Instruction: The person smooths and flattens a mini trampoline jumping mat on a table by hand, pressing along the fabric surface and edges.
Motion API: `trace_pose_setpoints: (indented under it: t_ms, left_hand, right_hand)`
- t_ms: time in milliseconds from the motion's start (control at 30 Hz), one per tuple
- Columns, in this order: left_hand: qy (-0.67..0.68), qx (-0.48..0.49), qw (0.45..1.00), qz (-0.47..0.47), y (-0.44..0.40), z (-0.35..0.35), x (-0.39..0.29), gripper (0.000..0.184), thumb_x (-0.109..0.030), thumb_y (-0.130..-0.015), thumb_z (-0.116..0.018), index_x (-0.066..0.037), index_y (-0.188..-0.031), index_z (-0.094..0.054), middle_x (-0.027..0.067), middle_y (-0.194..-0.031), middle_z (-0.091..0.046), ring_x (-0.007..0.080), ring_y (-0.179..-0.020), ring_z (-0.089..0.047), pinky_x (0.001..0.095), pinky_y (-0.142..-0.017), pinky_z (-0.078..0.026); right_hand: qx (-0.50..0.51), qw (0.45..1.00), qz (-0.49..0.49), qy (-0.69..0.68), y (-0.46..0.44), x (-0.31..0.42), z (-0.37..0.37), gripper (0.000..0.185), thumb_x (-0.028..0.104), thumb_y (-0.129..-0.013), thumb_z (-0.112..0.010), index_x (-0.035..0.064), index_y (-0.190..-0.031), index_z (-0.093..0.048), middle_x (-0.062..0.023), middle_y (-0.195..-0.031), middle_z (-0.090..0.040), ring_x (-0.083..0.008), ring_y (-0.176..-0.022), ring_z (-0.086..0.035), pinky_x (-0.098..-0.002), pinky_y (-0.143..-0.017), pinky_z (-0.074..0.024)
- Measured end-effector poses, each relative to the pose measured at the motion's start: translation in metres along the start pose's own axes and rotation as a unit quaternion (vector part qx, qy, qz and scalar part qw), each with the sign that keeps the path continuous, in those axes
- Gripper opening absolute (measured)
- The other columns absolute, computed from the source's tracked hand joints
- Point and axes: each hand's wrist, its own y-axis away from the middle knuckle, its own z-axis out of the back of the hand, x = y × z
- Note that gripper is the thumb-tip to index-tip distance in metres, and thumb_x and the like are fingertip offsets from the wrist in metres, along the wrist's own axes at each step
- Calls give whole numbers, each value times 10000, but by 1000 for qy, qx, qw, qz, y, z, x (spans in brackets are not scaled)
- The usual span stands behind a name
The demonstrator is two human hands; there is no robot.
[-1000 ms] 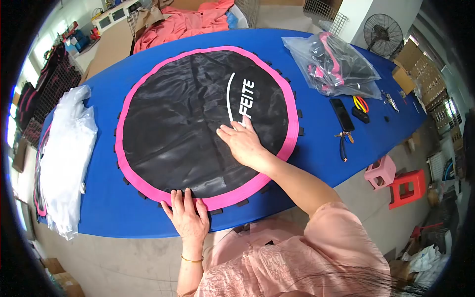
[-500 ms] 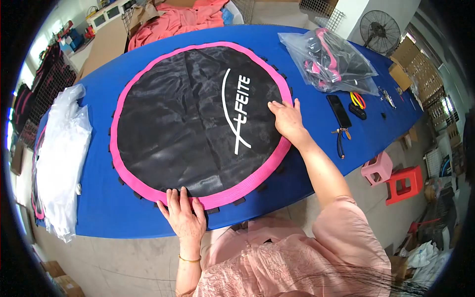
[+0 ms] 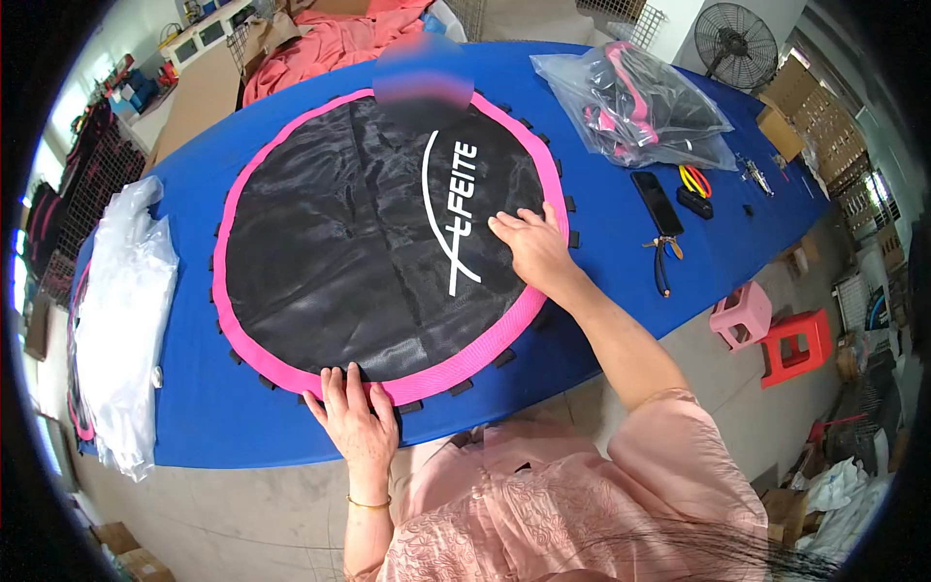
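Note:
A round black mat (image 3: 320,223) with a pink rim and white lettering lies flat on the blue table (image 3: 199,388). Small black tabs stick out around its edge. My left hand (image 3: 357,419) rests with spread fingers on the near part of the pink rim. On the right side of the mat, my right hand (image 3: 531,247) lies with its fingers apart, touching the black fabric and the pink rim beside the lettering. Neither hand grips anything. A blurred patch hides part of the mat's far edge.
Clear plastic bags (image 3: 126,330) lie at the table's left end. A bag of black and pink parts (image 3: 635,107), a phone (image 3: 658,202), pliers (image 3: 662,264) and coloured rings (image 3: 694,180) lie on the right. Stools (image 3: 795,349) and a fan (image 3: 735,46) stand beyond.
My right hand has moved off the lettering to the mat's right edge, then slightly back inward. The whole lettering now shows. The mat looks shifted slightly left; my left hand stays on the near rim.

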Motion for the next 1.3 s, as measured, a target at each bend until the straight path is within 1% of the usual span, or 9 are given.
trace_pose_setpoints:
  t_ms: [200, 300, 367, 467, 733, 900, 1000, 1067, 1300]
  left_hand:
    - [-1, -2, 1000, 3, 0, 1, 0, 442, -279, -1009, -603, 12, -1338, -657, 218, -1384, -609, 391, -1398, -519, 632, -1247, -231]
    - [4, 2, 1000, 11, -2, 4, 0, 439, -284, -1011, -603, -1, -1342, -661, 209, -1385, -611, 385, -1398, -521, 622, -1246, -247]
    - [7, 6, 1000, 18, -3, 4, 1, 437, -288, -1013, -602, -10, -1345, -663, 204, -1385, -614, 382, -1399, -521, 616, -1245, -259]
    - [3, 15, 1000, 12, -5, 7, 7, 426, -288, -1025, -598, -35, -1361, -665, 203, -1385, -620, 391, -1406, -515, 590, -1237, -311]
    - [-25, 11, 1000, -8, -15, 12, 32, 402, -254, -1026, -604, -45, -1363, -673, 211, -1397, -638, 413, -1420, -508, 565, -1239, -330]
    - [-75, 34, 996, 30, -22, 15, 48, 408, -263, -1055, -554, -96, -1410, -667, 143, -1487, -619, 358, -1480, -472, 587, -1266, -250]
    - [-28, 41, 996, 73, -21, 11, 49, 414, -260, -1066, -528, -105, -1426, -661, 127, -1525, -594, 335, -1528, -414, 577, -1279, -218]
    - [-40, 51, 994, 91, -20, 8, 44, 445, -280, -1068, -514, -92, -1455, -629, 136, -1555, -566, 341, -1542, -392, 587, -1281, -204]
    - [-58, 55, 992, 95, -18, 3, 30, 602, -379, -1043, -550, -20, -1525, -512, 198, -1613, -480, 387, -1567, -329, 598, -1283, -181]
  right_hand:
    - [66, 997, 47, -9, -17, 34, 8, 622, -10, -867, -616, 158, -1466, -615, -18, -1505, -613, -287, -1358, -569, -631, -1250, -247]
    - [102, 993, 59, 11, -15, 41, 21, 631, -9, -855, -623, 170, -1461, -622, -10, -1503, -618, -286, -1354, -572, -633, -1250, -245]
    - [47, 995, 82, -30, -5, 20, 6, 650, -43, -822, -626, 182, -1431, -657, -23, -1482, -642, -309, -1367, -567, -633, -1253, -236]
    - [45, 992, 104, -53, 12, -1, 19, 678, -90, -783, -625, 171, -1406, -679, -42, -1472, -652, -337, -1371, -571, -647, -1248, -255]
    - [113, 977, 166, -69, 51, 4, 54, 701, -119, -766, -625, 169, -1402, -680, -27, -1460, -658, -330, -1380, -576, -631, -1257, -261]
    - [116, 956, 255, -88, 54, 43, 53, 696, -89, -764, -658, 189, -1401, -686, -9, -1468, -655, -299, -1393, -564, -626, -1263, -245]
    - [106, 944, 286, -122, 50, 65, 42, 611, -16, -824, -641, 163, -1407, -681, -28, -1469, -653, -300, -1392, -558, -627, -1268, -230]
    - [91, 939, 304, -129, 45, 77, 36, 546, 56, -889, -607, 139, -1426, -659, -40, -1484, -638, -299, -1403, -542, -627, -1274, -211]
    - [103, 931, 333, -111, 28, 109, 29, 554, 72, -911, -611, 149, -1459, -627, -21, -1519, -600, -281, -1409, -528, -627, -1280, -204]
